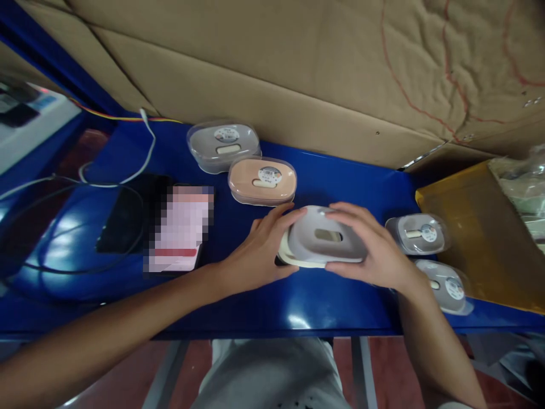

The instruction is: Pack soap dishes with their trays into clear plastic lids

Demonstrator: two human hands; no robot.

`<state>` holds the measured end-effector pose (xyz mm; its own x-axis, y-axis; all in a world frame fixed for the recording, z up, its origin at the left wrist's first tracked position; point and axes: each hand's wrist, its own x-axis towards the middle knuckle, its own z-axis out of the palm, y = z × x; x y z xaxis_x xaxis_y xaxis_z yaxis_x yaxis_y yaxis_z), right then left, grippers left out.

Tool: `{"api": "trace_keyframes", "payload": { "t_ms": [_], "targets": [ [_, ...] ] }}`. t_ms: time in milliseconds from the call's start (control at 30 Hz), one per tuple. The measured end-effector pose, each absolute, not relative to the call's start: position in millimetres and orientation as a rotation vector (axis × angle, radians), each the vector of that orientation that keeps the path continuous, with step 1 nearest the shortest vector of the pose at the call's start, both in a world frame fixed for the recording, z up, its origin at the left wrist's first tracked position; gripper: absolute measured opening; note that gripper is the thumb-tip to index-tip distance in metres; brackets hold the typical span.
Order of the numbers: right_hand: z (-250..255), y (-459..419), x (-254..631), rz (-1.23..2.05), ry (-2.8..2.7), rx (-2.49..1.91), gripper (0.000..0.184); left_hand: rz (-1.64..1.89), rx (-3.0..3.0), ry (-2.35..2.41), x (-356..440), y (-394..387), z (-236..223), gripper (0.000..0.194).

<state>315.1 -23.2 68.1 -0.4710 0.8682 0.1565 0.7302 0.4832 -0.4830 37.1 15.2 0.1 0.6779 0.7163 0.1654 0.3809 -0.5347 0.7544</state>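
Observation:
Over the blue table, I hold a grey oval plastic box (315, 241) with a slot in its top and a cream base under it. My left hand (266, 247) grips its left end, thumb on the near side and fingers over the far rim. My right hand (368, 247) closes round the right end, fingers across the top and thumb at the near edge. Just beyond is a peach oval box (242, 182) under a clear cover with a round label. Behind that, a similar grey box (204, 142) stands near the cardboard.
Two more covered grey boxes (404, 241) (443, 284) lie right, beside a yellowish-brown carton (477, 238). A phone with a blurred screen (181, 230) and dark cables (85, 270) lie left. Cardboard (255, 68) walls the back of the blue table (255, 309).

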Motion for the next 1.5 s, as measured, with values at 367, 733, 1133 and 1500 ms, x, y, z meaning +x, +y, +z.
{"api": "trace_keyframes", "payload": {
  "t_ms": [367, 733, 1133, 1500],
  "targets": [
    [41.3, -1.6, 331.2, 0.24, -2.297, -1.707, 0.07, 0.353, 2.409, 0.745, 23.4, 12.1, 27.1, 0.081],
    [39.6, -4.4, 339.7, 0.266, -2.212, -1.65, 0.047, 0.284, 2.55, 0.67, 17.0, 17.9, 31.9, 0.078],
    [74.2, -61.7, 305.4, 0.118, -2.471, -1.171, 0.044, 0.484, 2.508, 0.621, 8.3, 33.5, 47.1, 0.106],
    [77.8, -71.4, 306.2, 0.336, -2.617, -1.351, 0.054, 0.343, 2.537, 0.599, 9.1, 30.8, 47.3, 0.085]
  ]
}}
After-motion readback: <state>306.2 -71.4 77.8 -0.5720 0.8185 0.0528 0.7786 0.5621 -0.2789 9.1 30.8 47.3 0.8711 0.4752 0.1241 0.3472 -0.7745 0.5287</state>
